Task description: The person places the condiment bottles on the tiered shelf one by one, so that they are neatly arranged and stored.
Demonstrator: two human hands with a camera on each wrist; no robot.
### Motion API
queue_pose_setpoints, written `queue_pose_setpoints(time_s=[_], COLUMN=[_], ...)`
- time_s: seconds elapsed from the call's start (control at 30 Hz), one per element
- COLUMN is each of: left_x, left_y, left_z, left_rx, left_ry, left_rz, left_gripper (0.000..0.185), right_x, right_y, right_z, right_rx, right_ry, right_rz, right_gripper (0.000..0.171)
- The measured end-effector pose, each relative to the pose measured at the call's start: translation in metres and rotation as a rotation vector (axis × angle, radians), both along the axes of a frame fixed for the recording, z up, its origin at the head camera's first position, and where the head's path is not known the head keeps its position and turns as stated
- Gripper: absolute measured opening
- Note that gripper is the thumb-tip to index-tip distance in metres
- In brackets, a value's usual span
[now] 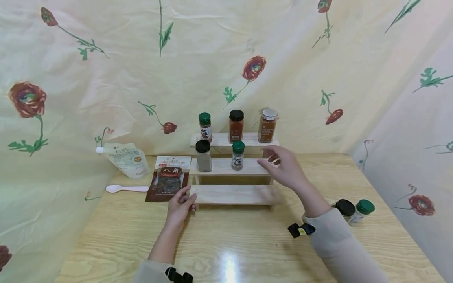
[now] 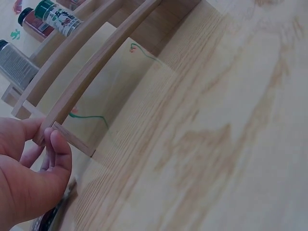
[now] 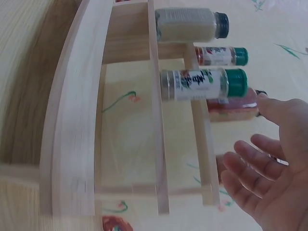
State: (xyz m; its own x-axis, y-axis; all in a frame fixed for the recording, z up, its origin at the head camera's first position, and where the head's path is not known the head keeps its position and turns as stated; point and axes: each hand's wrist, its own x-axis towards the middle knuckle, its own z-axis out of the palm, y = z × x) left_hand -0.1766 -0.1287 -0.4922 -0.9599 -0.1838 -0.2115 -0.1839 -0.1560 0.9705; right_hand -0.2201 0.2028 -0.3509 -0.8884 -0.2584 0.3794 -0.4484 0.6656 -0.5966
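A three-step wooden spice rack (image 1: 233, 194) stands at the middle of the table. My left hand (image 1: 188, 197) pinches the left end of its bottom step, and the left wrist view shows thumb and fingers (image 2: 58, 147) closed on that corner. My right hand (image 1: 273, 158) hovers with spread, relaxed fingers by the right end of the middle step and holds nothing. On the middle step stand a black-lidded grey jar (image 1: 203, 156) and a green-lidded jar (image 1: 238, 155). The top step carries a green-lidded jar (image 1: 205, 126), a red spice jar (image 1: 236, 125) and a silver-lidded jar (image 1: 267, 125).
Two more jars, one with a black lid (image 1: 345, 207) and one with a green lid (image 1: 361, 211), sit on the table (image 1: 247, 243) to the right. A dark spice packet (image 1: 168, 179), a white pouch (image 1: 124, 158) and a white spoon (image 1: 126, 189) lie left of the rack. Flowered cloth hangs behind.
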Motion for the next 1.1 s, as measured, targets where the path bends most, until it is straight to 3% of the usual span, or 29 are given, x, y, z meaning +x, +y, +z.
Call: queue_pose_setpoints(time_s=[0.43, 1.1], left_x=[0.001, 0.000], left_y=[-0.001, 0.000], left_z=[-0.001, 0.000], left_rx=[0.007, 0.004], left_ry=[0.012, -0.004], left_rz=[-0.016, -0.004], left_gripper=[0.046, 0.045], right_x=[0.028, 0.056], right_y=[0.049, 0.099], right_z=[-0.006, -0.014], right_rx=[0.072, 0.145], right_ry=[0.059, 0.128], right_rz=[0.033, -0.034], right_gripper=[0.039, 0.039])
